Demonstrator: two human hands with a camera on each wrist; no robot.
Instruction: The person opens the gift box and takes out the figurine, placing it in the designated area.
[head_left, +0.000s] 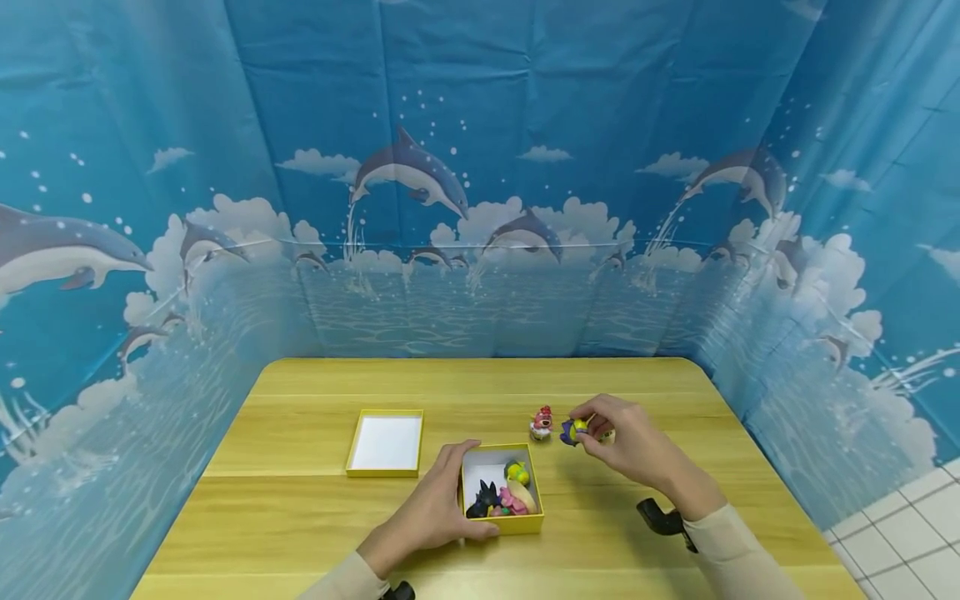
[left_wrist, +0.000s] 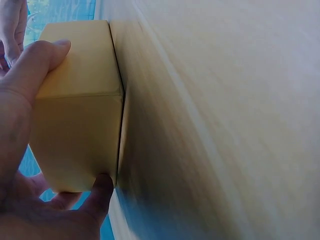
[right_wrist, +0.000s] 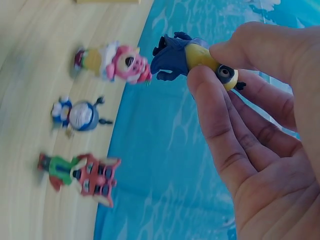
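My right hand (head_left: 626, 437) holds a yellow-and-blue minion figurine (right_wrist: 187, 57) above the table, pinched between thumb and fingers. The minion lies sideways in the right wrist view, its one eye showing. With my left hand (head_left: 435, 508) I grip the left side of a small yellow box (left_wrist: 75, 135), thumb on the front wall and fingers around the back. Inside the box lie several figurines: a black one (head_left: 483, 498), a pink one (head_left: 512, 502) and a yellow-green one (head_left: 517, 472). A pink bear figurine (head_left: 541, 423) stands behind the box, left of the minion.
On the wooden table (head_left: 262, 517), a yellow box lid (head_left: 385, 442) with a white inside lies left of the box. In the right wrist view, a blue-and-white figurine (right_wrist: 80, 115) and a red fox figurine (right_wrist: 82, 175) stand in a row with the bear. A dolphin-print curtain (head_left: 450, 308) hangs behind.
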